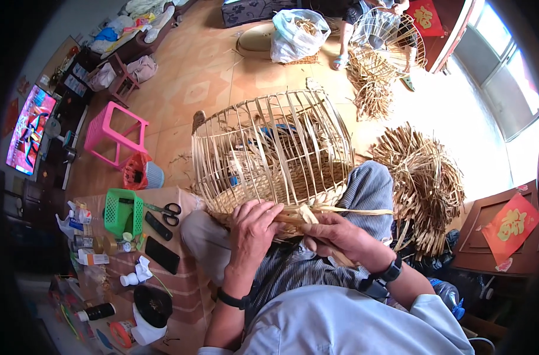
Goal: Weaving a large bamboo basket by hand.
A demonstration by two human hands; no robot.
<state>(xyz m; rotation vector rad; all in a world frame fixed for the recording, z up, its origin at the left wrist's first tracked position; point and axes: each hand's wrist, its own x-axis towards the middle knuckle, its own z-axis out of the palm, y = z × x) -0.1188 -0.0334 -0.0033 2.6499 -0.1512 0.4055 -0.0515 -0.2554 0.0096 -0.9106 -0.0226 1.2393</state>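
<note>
Bamboo basket frame (272,154) rim gripped by left hand (253,228); right hand (340,236) pinches a bamboo strip (364,211).

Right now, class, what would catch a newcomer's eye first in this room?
First, the big half-woven bamboo basket at centre, lying on the person's lap, with the left hand and right hand gripping the strips at its rim. Next, the pile of loose bamboo strips on the floor to the right. At left, a bright pink plastic stool stands out.
</note>
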